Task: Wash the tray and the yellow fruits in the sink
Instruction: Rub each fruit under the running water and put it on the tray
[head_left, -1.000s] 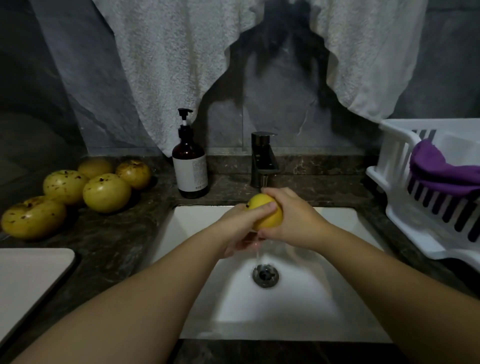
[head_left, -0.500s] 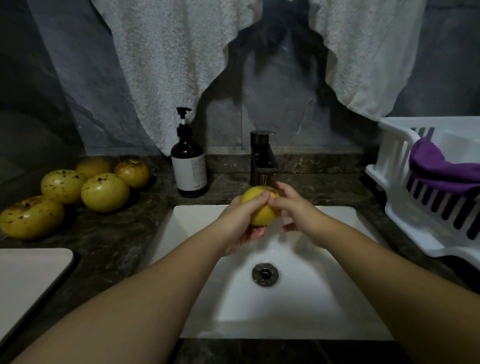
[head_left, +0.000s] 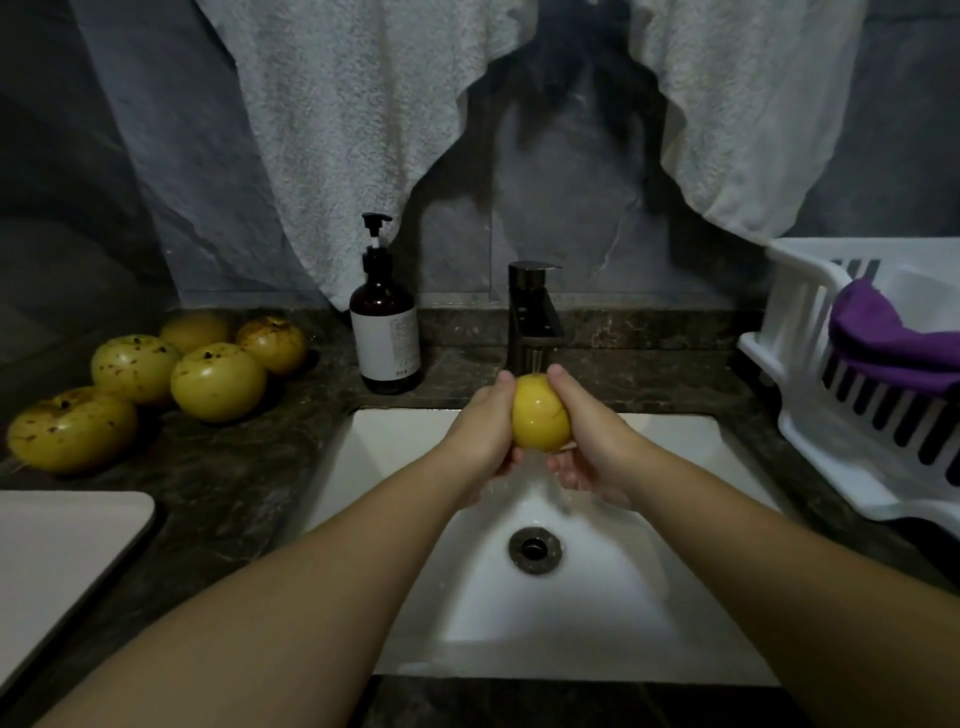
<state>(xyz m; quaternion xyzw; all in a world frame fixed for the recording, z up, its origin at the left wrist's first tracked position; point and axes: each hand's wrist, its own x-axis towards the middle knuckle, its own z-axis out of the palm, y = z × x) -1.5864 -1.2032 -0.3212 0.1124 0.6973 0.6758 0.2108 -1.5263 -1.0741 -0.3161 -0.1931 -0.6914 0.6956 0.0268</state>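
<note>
A yellow fruit (head_left: 540, 413) is sitting at the centre of the frame, above the white sink (head_left: 649, 597) and right under the dark tap (head_left: 532, 317), with water running over it. The left hand (head_left: 480, 431) is cupping its left side and the right hand (head_left: 587, 441) is wrapping its right side, both curled around it; their palms are hiding the fruit's far and lower parts. Five more fruits (head_left: 218, 382) are lying on the dark worktop (head_left: 234, 493) at centre left. The pale tray (head_left: 57, 551) is being cut off by the lower left edge. A soap bottle (head_left: 385, 332) is standing left of the tap.
</note>
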